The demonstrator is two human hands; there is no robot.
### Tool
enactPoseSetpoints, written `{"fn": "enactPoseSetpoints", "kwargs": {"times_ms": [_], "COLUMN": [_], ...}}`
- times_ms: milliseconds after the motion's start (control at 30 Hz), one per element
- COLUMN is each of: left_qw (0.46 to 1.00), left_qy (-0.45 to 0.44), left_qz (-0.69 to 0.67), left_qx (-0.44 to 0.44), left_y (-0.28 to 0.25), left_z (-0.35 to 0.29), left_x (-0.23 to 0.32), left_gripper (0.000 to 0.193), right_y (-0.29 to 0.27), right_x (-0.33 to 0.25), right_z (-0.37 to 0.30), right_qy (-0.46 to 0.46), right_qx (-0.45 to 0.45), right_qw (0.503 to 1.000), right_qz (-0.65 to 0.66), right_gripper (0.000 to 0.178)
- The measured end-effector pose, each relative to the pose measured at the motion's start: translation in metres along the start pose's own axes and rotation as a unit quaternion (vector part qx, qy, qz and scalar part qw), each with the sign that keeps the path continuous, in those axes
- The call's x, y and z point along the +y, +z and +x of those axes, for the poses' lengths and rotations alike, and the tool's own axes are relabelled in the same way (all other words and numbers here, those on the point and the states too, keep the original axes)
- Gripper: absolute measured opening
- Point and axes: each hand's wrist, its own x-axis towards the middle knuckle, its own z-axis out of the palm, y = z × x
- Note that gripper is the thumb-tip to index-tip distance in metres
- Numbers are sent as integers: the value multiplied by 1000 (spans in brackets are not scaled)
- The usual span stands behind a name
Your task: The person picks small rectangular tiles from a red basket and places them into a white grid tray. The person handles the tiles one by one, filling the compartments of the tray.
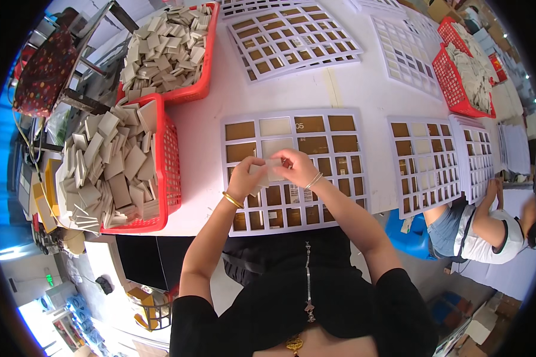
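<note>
Pinching a small pale square tile [272,171] between both sets of fingertips, the left hand [246,177] and right hand [296,167] hold it over the white grid sample board [363,154]; few cells look filled, most show brown, and red baskets [171,172] hold heaps more.

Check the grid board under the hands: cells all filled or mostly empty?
Mostly empty. The grid board shows brown open cells nearly throughout; only two upper cells hold pale tiles. Both hands hold another pale tile above it.
</note>
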Motion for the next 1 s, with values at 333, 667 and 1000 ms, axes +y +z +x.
{"fn": "enactPoseSetpoints", "kwargs": {"times_ms": [333, 667, 1000], "left_qw": [952, 996, 989], "left_qy": [-87, 67, 113], "left_qz": [-290, -57, -35], "left_qx": [-34, 27, 88], "left_y": [-27, -18, 0], "left_z": [-47, -57, -60], "left_x": [-3, -5, -30], "left_gripper": [43, 52, 66], "right_y": [17, 24, 34], "right_x": [19, 10, -32], "right_z": [-1, 2, -9], "right_qy": [-16, -151, -70], "right_qx": [60, 73, -88], "right_qw": [990, 914, 993], "right_qz": [-125, -369, -30], "right_gripper": [20, 25, 19]}}
